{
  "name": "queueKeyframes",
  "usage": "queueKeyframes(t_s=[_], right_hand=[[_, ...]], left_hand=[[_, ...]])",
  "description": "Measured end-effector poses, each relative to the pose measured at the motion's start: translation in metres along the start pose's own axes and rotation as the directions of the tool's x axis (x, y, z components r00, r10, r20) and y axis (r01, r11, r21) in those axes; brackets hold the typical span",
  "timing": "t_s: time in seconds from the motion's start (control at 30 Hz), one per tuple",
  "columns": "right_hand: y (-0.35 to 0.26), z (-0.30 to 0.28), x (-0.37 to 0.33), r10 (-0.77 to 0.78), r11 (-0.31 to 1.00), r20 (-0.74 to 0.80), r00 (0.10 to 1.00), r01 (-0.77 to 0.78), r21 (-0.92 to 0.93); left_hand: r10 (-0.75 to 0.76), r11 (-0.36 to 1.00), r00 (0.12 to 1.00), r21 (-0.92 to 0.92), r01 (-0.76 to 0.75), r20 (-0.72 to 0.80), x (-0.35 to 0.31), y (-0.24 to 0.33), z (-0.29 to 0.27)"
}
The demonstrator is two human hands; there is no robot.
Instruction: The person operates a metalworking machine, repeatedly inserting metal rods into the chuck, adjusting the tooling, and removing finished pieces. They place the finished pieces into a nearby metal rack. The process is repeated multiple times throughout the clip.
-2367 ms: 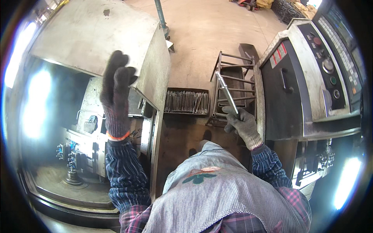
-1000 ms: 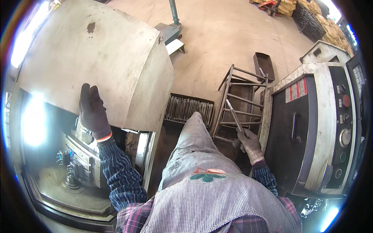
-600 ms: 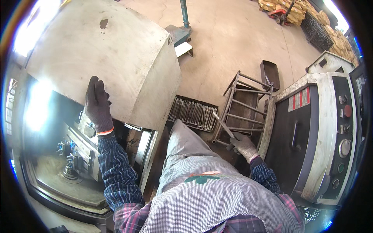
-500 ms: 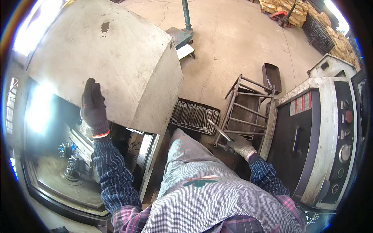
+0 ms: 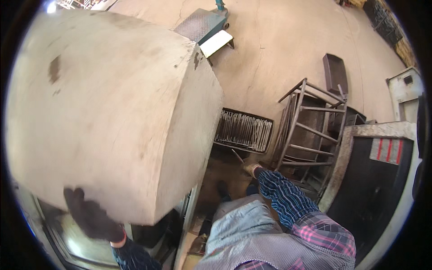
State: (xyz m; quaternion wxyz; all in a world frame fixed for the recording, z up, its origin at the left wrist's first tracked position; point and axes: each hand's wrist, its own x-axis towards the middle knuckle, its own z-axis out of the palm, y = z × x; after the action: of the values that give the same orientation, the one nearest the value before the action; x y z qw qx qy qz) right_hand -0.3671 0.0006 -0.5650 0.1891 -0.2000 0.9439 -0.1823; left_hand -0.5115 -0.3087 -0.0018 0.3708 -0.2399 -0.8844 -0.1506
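Note:
My left hand [image 5: 92, 218], in a dark glove, is at the lower edge of the large pale machine housing [image 5: 112, 103]. Its fingers are stretched out and hold nothing; whether they press on the housing I cannot tell. In a light, grey-palmed glove, my right hand [image 5: 251, 168] is closed round a thin metal rod [image 5: 237, 156], whose far end points up and left. Just beyond it on the floor, a dark tray [image 5: 270, 130] holds several similar metal rods [image 5: 243, 130] side by side.
A metal tube rack [image 5: 312, 126] stands right of the tray, with a dark bin [image 5: 335, 74] behind it. A machine with a dark door [image 5: 366, 180] is at the right. Beyond the housing are a platform cart [image 5: 202, 24] and a small white stand [image 5: 217, 43].
The view has shifted. My right hand has moved forward and left with the rod, toward the tray. My left hand sits lower, and the housing covers more of the machine's opening.

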Motion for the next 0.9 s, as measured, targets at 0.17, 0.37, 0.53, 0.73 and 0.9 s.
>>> queueKeyframes(t_s=[0.17, 0.37, 0.53, 0.73, 0.9], right_hand=[[0.014, 0.023, 0.106, 0.508, 0.314, 0.681, 0.527, -0.850, 0.424], [0.061, 0.158, 0.198, 0.388, 0.548, 0.650, 0.653, -0.731, 0.407], [0.065, 0.138, 0.239, 0.589, 0.256, 0.556, 0.587, -0.788, 0.560], [0.113, 0.199, 0.267, 0.526, 0.189, 0.701, 0.481, -0.870, 0.455], [0.099, 0.148, 0.239, 0.786, 0.094, 0.462, 0.411, -0.818, 0.568]], left_hand=[[0.320, 0.210, 0.913, 0.920, -0.330, 0.254, 0.002, -0.024, -0.017], [0.193, 0.730, 0.906, 0.562, -0.389, 0.376, 0.032, 0.013, 0.075], [0.084, 0.813, 0.931, 0.517, -0.270, 0.355, 0.017, -0.008, 0.113], [0.074, 0.832, 0.928, 0.491, -0.260, 0.365, 0.014, -0.017, 0.145], [0.023, 0.830, 0.936, 0.514, -0.214, 0.352, 0.008, -0.016, 0.137]])
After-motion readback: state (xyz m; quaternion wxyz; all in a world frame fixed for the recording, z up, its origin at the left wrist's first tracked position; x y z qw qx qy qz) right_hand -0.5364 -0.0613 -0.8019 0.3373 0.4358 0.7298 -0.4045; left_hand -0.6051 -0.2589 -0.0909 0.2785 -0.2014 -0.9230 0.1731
